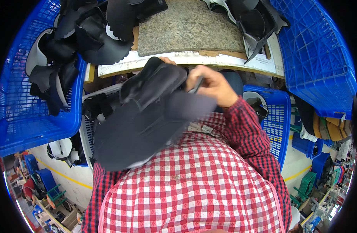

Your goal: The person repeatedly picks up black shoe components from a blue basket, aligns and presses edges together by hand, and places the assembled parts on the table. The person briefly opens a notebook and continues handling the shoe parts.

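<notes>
A large black shoe upper [147, 116] of soft dark material is held up in front of my chest, folded over itself. My left hand [168, 60] is almost wholly hidden behind it; only fingertips show at its top edge, gripping it. My right hand [211, 85] is closed at the upper's right edge, pinching a thin dark tool [198, 84] whose tip touches the material. My right sleeve is red and black checked.
A grey stone slab [190, 27] lies on the white-edged workbench [225, 60] ahead. Blue crates stand left [27, 124] and right [318, 58], with black cut pieces [81, 35] piled over the left one. A white crate [87, 136] and a smaller blue crate [275, 120] sit below.
</notes>
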The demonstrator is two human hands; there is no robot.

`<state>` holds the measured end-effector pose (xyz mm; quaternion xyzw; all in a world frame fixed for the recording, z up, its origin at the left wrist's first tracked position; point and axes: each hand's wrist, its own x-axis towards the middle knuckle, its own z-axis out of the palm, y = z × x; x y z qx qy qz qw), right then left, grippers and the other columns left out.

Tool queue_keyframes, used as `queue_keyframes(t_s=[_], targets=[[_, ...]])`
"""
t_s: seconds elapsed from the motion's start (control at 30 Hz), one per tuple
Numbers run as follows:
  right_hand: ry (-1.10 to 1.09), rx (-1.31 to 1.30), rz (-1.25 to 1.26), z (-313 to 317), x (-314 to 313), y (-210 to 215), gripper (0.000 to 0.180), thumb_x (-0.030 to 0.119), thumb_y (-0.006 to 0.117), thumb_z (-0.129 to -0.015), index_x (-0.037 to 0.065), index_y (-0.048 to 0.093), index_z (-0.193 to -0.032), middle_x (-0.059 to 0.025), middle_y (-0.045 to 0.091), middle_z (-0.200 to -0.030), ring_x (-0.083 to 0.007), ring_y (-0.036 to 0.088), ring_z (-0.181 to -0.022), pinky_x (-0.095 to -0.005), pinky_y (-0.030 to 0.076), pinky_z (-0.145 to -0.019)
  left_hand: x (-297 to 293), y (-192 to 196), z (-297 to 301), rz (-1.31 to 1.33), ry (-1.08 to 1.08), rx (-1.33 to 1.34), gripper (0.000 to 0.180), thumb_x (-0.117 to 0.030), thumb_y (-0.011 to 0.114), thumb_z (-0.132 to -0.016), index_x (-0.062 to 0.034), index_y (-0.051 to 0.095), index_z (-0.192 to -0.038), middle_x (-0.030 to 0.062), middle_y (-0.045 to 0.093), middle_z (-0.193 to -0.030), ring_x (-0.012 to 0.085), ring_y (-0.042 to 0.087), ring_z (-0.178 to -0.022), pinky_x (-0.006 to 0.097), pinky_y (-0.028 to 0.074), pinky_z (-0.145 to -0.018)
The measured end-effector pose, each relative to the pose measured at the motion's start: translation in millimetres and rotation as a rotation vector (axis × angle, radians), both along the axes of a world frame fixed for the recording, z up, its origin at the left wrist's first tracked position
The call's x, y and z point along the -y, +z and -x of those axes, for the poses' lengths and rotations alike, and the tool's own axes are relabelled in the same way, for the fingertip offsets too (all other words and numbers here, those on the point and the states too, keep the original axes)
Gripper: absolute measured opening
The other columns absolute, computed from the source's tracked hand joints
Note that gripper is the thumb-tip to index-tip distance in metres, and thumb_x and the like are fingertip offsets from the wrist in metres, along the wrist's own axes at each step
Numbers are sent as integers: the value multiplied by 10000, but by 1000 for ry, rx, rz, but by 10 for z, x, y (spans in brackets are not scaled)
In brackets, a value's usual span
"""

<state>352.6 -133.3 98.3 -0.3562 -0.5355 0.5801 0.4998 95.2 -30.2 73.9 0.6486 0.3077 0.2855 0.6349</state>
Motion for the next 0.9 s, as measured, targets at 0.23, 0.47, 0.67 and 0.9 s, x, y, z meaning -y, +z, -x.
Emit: queue_keyframes(t_s=[0.23,0.47,0.67,0.9], targets=[[-154,88,147,-1041,486,-34,313,130,836,-865,82,667,-1124,26,648,-957,-42,577,-790,-222,490,-662,-30,792,227,-169,-447,14,1057,-538,875,-758,-1,410,-1540,149,446,-1561,308,392,-1487,457,352,-1195],[-91,364,217,-804,503,273,177,-4,758,-898,37,667,-1043,19,633,-962,-76,597,-907,-256,520,-797,310,418,-114,-479,-194,-362,268,-2,668,-936,35,651,-1201,190,728,-1009,352,725,-913,350,574,-853],[2,681,-30,-488,431,525,228,-51,750,-848,35,632,-1023,-60,628,-953,-188,641,-906,-315,515,-797,-117,133,-161,-236,90,-541,263,-11,686,-906,39,637,-1159,157,734,-1021,348,696,-925,410,552,-837],[-101,809,90,-307,404,589,374,6,871,-746,52,592,-991,-38,594,-930,-158,617,-864,-296,504,-760,403,329,-526,-906,-306,-167,505,-109,836,-731,-98,656,-1203,26,676,-1060,250,580,-1069,396,399,-910]])
